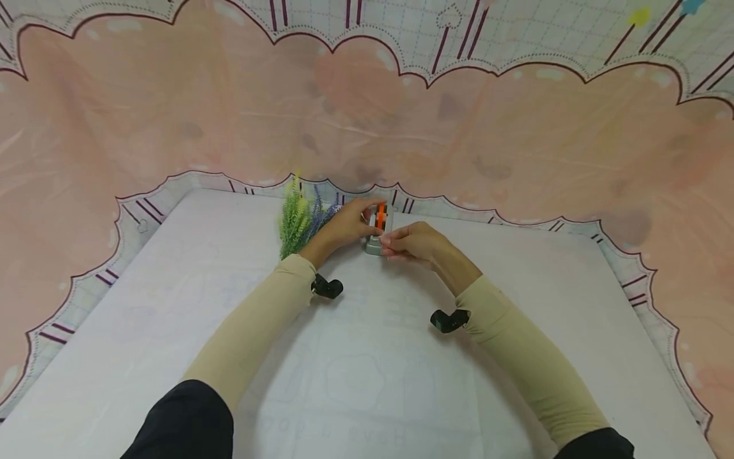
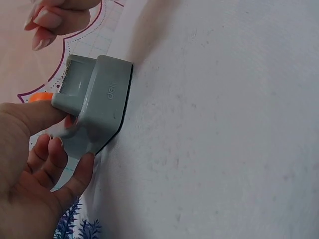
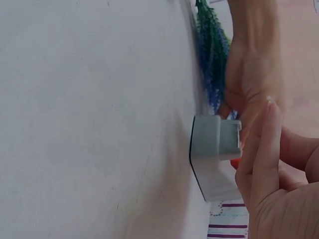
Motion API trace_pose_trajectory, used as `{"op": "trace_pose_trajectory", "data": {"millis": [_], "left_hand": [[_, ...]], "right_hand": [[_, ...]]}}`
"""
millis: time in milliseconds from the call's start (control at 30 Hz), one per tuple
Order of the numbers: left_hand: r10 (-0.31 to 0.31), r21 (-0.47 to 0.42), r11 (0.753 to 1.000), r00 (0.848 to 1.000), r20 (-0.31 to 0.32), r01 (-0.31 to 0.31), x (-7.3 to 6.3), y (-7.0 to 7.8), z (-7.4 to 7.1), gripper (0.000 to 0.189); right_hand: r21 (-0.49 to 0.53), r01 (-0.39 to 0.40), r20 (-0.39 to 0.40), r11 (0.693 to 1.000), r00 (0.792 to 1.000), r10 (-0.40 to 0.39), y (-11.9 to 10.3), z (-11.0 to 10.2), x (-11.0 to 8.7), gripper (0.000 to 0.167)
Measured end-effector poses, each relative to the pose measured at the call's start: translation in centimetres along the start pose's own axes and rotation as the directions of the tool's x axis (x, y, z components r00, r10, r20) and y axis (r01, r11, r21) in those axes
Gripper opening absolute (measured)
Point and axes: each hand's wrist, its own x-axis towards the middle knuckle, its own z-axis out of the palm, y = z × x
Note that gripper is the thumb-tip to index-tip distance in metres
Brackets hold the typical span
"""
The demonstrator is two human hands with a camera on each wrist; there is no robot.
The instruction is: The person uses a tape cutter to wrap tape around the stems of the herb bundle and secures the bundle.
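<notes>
A grey tape dispenser, marked "deli" on its side in the left wrist view, stands near the far edge of the white table. Its orange core shows between the hands. My left hand grips the dispenser from the left, thumb by the toothed cutter and fingers against its side. Close in front of that cutter, my right hand pinches with thumb and fingertips together. A small pale bit of tape appears at those fingertips; most of it is hidden or too clear to make out.
Artificial sprigs, green-yellow and purple, lie just left of my left hand. The white table ends right behind the dispenser. Beyond it lies a patterned pink-orange sheet with a scalloped border.
</notes>
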Motion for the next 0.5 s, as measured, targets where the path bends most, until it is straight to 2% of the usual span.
{"op": "trace_pose_trajectory", "data": {"millis": [233, 500], "left_hand": [[0.006, 0.011, 1.0, 1.0, 0.013, -0.006, 0.0, -0.1, 0.0, 0.073], [-0.002, 0.017, 1.0, 0.999, 0.035, 0.001, 0.0, 0.0, -0.3, 0.072]], "right_hand": [[-0.061, 0.001, 0.029, 0.998, 1.0, 0.001, 0.2, -0.3, -0.8, 0.031], [-0.014, -0.012, 0.019, 1.0, 1.0, 0.012, 0.5, -0.3, -1.2, 0.031]]}}
